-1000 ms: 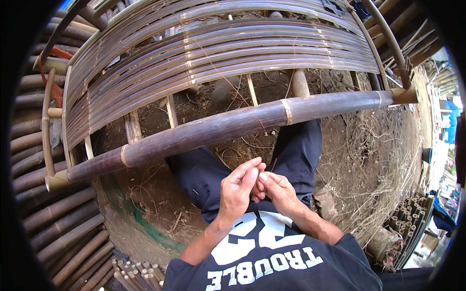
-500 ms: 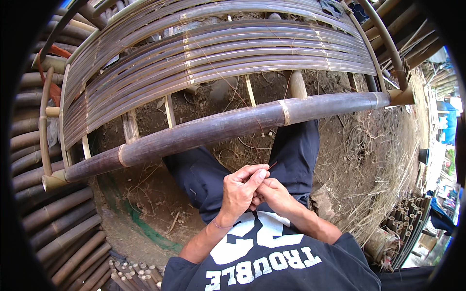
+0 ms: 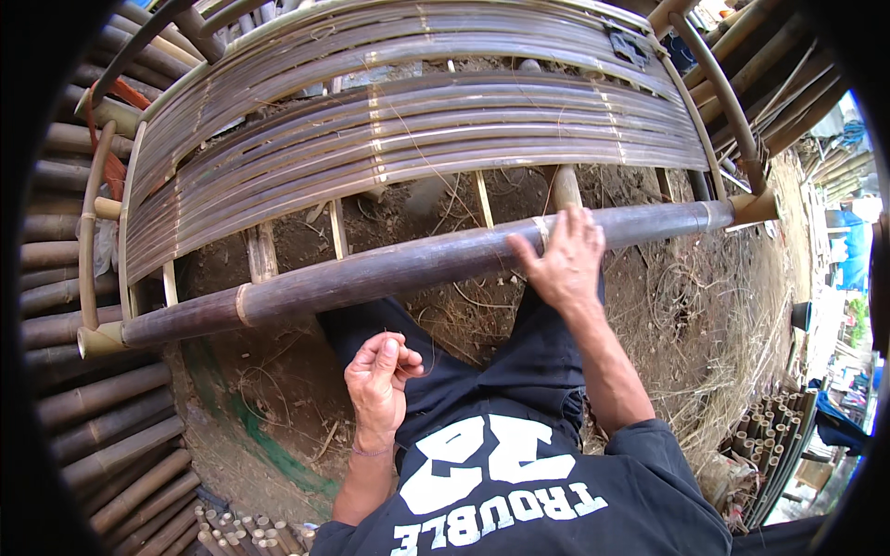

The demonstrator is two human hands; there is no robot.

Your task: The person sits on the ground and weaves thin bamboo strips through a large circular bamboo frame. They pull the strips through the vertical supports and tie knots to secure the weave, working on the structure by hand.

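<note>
My left hand (image 3: 375,382) is raised above my lap, thumb and fingers closed in a pinch on a thin brown strand (image 3: 432,354). The strand curls out past the fingers; whether it is wire or fibre I cannot tell. My right hand (image 3: 567,259) lies on the thick dark bamboo pole (image 3: 389,261), fingers stretched over its top near a pale joint. This pole forms the near edge of a bamboo bench frame. Beyond it, long narrow bamboo slats (image 3: 464,116) are laid side by side, with a gap between them and the pole.
Short bamboo crosspieces (image 3: 483,199) span the gap over bare soil. Stacked bamboo poles (image 3: 102,403) line the left side. Cut bamboo ends (image 3: 243,533) cluster at the lower left, and another bundle (image 3: 768,426) stands at the right. A dark object (image 3: 629,46) rests on the far slats.
My hands have parted. The right one has moved forward onto the bamboo pole and opened out; the left has shifted left, still pinching the strand.
</note>
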